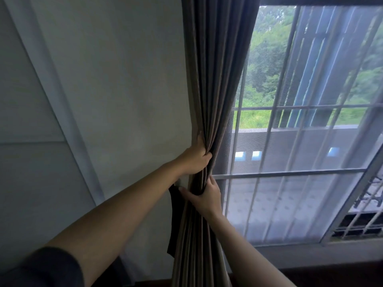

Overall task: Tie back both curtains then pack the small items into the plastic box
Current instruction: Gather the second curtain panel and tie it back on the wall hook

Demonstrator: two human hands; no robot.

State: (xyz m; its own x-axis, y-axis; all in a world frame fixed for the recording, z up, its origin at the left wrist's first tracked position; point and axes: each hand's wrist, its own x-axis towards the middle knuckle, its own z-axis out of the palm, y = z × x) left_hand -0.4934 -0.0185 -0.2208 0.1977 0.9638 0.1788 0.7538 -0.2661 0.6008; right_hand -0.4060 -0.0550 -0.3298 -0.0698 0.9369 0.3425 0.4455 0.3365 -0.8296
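Step judged: the first curtain is being tied back, and packing has not begun. The brown-grey pleated curtain (215, 79) is gathered into a tight bundle at the left edge of the window, against the wall (124, 79).

- **Left hand:** The left hand (195, 159) is clamped round the bundle, with the fingers curled over the front pleats.
- **Right hand:** Just below it, the right hand (207, 196) is wrapped on the same bundle. The thumb is stretched across the front toward the wall side and the fingers are set round the window side.
- **Strap:** A dark tie-back strap (173, 222) is seen hanging slack beside the bundle on the wall side, its top near the right thumb. Whether it is touched by the thumb cannot be told. Its fixing at the wall is hidden behind the left forearm.
- **Behind the bundle:** A sheer curtain (290, 204) is drawn across the window bars (290, 173).

How it is done well (judgement):

- The bundle should be squeezed by the upper hand while the strap is taken by the lower one.
- All pleats should be collected, including the outermost fold next to the sheer, so that none slips out.
- The strap should be passed round the front of the bundle, flat and untwisted, and fastened back at the wall.
- The sheer should be left out of the loop.
- The upper grip should be let go only once the strap is fastened.

The second curtain, the plastic box and the small items are not in view.
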